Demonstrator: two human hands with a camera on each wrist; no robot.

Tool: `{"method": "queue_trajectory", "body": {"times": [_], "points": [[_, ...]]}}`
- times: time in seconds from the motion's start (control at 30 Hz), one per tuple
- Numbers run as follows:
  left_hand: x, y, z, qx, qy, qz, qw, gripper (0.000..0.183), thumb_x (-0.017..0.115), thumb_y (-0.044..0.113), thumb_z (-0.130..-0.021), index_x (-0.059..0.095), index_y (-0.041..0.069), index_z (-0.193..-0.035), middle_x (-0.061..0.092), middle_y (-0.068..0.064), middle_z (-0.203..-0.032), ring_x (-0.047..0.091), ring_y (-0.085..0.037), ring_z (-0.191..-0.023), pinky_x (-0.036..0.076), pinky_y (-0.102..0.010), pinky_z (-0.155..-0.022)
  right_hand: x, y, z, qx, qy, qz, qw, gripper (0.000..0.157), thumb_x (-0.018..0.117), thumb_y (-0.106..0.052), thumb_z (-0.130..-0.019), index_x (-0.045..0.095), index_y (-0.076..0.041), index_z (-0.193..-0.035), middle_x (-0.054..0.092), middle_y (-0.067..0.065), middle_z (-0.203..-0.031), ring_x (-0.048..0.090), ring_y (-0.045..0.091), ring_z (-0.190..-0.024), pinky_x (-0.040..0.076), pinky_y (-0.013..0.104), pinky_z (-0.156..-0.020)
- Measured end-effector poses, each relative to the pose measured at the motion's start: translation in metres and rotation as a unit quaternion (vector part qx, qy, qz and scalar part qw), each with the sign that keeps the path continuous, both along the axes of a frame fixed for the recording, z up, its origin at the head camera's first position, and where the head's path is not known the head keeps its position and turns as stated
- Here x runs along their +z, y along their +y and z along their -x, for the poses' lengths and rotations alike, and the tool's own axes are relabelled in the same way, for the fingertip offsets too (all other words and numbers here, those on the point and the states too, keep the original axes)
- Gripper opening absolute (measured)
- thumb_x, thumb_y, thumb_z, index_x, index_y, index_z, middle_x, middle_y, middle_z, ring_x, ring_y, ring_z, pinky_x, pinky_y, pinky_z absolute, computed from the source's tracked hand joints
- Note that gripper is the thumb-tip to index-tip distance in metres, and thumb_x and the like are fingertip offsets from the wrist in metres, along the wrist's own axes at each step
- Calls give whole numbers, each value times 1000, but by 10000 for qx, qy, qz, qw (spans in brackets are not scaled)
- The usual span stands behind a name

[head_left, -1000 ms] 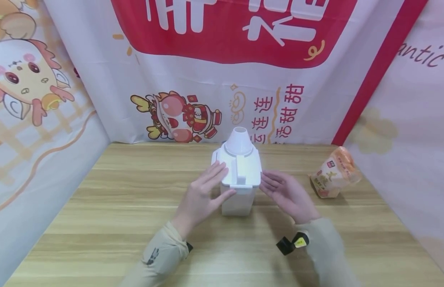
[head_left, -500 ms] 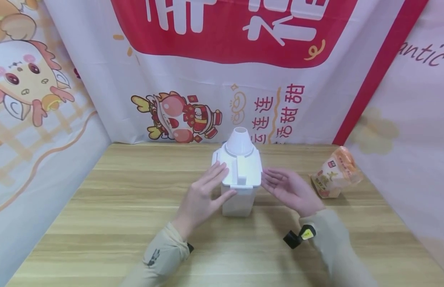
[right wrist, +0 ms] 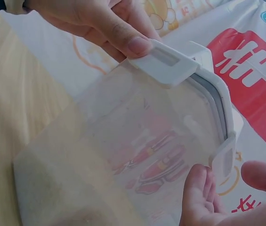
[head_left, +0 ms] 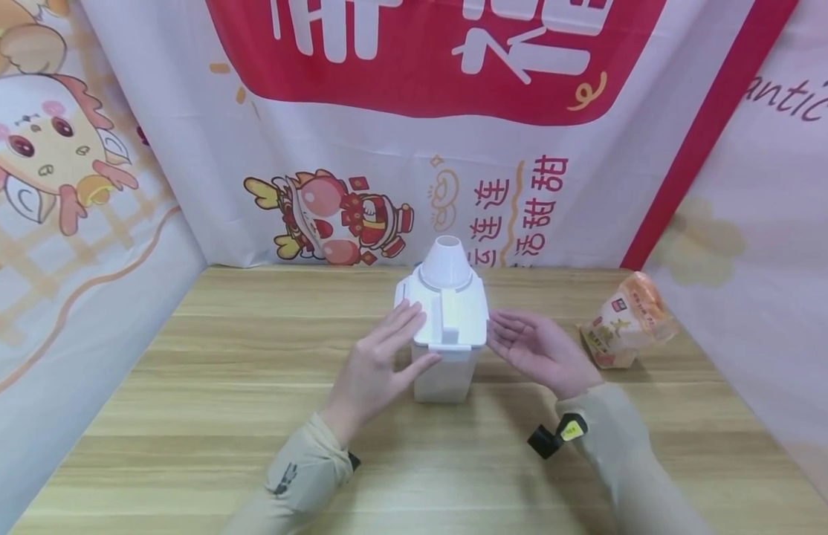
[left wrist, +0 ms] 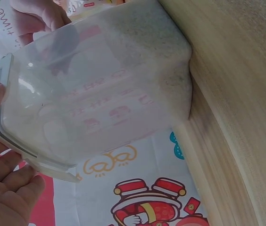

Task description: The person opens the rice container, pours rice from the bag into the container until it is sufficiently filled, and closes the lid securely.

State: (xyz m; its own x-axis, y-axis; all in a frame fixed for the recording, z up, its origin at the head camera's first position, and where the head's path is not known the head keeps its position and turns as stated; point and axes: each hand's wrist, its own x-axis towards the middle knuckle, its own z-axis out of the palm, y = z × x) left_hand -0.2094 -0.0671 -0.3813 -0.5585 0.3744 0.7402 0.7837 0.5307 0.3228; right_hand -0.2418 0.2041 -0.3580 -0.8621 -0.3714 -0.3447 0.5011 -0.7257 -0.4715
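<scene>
Right hand (head_left: 537,353) has shifted slightly toward 3 o'clock; left hand (head_left: 377,368) and container (head_left: 444,379) unmoved. Left fingers and thumb grip the lid (head_left: 464,316) corner; right fingers fairly straight, beside right clip (right wrist: 223,159). Lid on; left clip (left wrist: 53,170) looks flared, so latching seems incomplete. Container upright on bench (head_left: 220,416), apparently part-filled with grains (left wrist: 147,37); bag (head_left: 621,327) at 3 o'clock.

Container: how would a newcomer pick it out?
Start at the wooden table. Toward its far edge, between the left hand and the right hand, stands the container. Unlike the orange bag to the right, it is boxy, with a white lid and cone on top.
</scene>
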Motion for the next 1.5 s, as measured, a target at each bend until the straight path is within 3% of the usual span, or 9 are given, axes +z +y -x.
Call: {"method": "queue_trajectory", "body": {"times": [0.3, 0.57, 0.8, 1.13, 1.5], "points": [[0, 0, 0, -50, 28, -24, 10000, 58, 78, 29, -85, 59, -1, -132, 51, -15, -141, 43, -30, -134, 36, -36, -110, 3, 0, 8, 145, -68, -141, 9998, 35, 59, -11, -99, 51, -1, -131, 46, 15, -138, 44, 25, -128, 39, 36, -109], [3, -1, 0, -67, -23, 29, 10000, 58, 77, 30, -87, 59, 0, -133, 50, -14, -142, 43, -29, -134, 36, -35, -110, 8, -2, 13, 163, 60, -422, 9990, 44, 65, -9, -95, 46, -4, -135, 39, 14, -146, 43, 27, -130, 42, 37, -106], [2, 1, 0, -21, 77, 107, 9999, 59, 77, 29, -86, 58, -1, -133, 51, -16, -141, 44, -30, -133, 36, -35, -110, 8, -4, 14, 202, 71, -641, 9977, 29, 61, 2, -94, 57, 2, -123, 46, 16, -137, 49, 26, -123, 41, 35, -107], [2, 1, 0, -6, 21, 72, 10000, 58, 77, 28, -86, 58, -1, -133, 50, -16, -141, 43, -30, -134, 36, -35, -109, 10, -6, 18, 124, -316, -485, 9982, 49, 64, 6, -90, 46, -1, -135, 46, 14, -138, 50, 23, -122, 44, 35, -105], [2, 1, -2, 31, -146, 132, 9998, 58, 77, 27, -87, 57, 0, -135, 49, -14, -142, 41, -27, -135, 34, -33, -111, 7, -5, 21, 365, -214, -323, 9986, 46, 56, 8, -94, 43, -1, -137, 53, 14, -128, 54, 23, -112, 42, 36, -107]]}}
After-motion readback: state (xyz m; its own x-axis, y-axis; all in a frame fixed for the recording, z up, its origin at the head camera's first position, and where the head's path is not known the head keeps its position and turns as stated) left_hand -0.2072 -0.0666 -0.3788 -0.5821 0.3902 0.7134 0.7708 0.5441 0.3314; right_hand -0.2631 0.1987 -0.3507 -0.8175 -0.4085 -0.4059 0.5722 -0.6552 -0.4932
